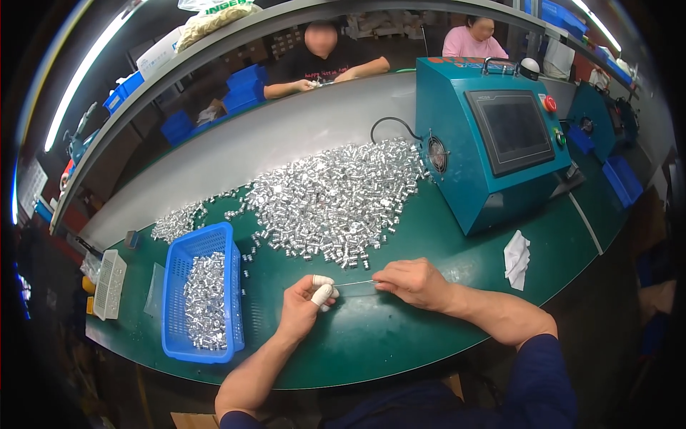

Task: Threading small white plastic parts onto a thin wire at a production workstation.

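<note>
A thin metal rod point(355, 284) runs between my hands, low over the green table point(386, 336). My right hand point(418, 283) is closed in a pinch on its right end. The rod's other end meets the fingertips of my left hand point(304, 304), which are closed together; white covers wrap the thumb and a finger. Whatever lies inside that left pinch is hidden. Just beyond my hands spreads a big heap of small silvery metal cylinders point(336, 196). To the left of my left hand stands a blue perforated basket point(234, 286) with many similar cylinders in it.
On the right stands a teal machine point(457, 143) with a dark screen. A crumpled white cloth point(516, 259) lies near it. At far left is a white basket point(110, 284). Beyond the grey divider point(300, 129) sit two people, one point(321, 64) handling small things.
</note>
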### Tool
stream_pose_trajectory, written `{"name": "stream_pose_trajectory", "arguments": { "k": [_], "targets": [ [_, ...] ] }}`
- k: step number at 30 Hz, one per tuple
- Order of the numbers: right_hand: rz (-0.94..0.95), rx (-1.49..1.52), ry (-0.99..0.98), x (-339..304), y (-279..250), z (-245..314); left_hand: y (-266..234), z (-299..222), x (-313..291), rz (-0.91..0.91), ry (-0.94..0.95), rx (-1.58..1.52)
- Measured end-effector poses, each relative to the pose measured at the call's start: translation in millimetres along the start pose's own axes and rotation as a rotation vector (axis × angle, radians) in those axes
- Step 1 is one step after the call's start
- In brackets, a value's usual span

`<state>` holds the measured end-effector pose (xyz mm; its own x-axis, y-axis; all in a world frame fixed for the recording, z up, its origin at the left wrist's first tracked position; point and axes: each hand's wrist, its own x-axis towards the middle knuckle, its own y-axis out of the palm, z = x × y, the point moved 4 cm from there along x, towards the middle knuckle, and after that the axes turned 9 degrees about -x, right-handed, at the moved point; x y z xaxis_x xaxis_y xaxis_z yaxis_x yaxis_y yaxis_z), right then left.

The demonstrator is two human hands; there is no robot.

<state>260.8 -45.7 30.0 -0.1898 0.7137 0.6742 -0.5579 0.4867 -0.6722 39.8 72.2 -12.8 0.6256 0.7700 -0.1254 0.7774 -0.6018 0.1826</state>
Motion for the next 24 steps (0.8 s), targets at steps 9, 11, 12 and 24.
{"name": "stream_pose_trajectory", "arguments": {
  "k": [9,11,12,24],
  "targets": [
    [0.251,0.863,0.925,-18.0,25.1,-16.8,5.6,-4.4,-3.7,0.007,0.017,0.062],
    [-0.059,0.108,0.145,0.2,0.6,-4.0,-1.2,0.5,0.3,0.017,-0.003,0.029],
    [-0.059,0.108,0.15,1.5,-2.0,-6.1,-3.6,2.3,1.4,0.024,-0.019,-0.004],
    [0.409,1.218,1.027,-26.2,36.4,-10.8,6.3,-7.9,-7.9,-0.003,0.206,0.049]
  ]
}}
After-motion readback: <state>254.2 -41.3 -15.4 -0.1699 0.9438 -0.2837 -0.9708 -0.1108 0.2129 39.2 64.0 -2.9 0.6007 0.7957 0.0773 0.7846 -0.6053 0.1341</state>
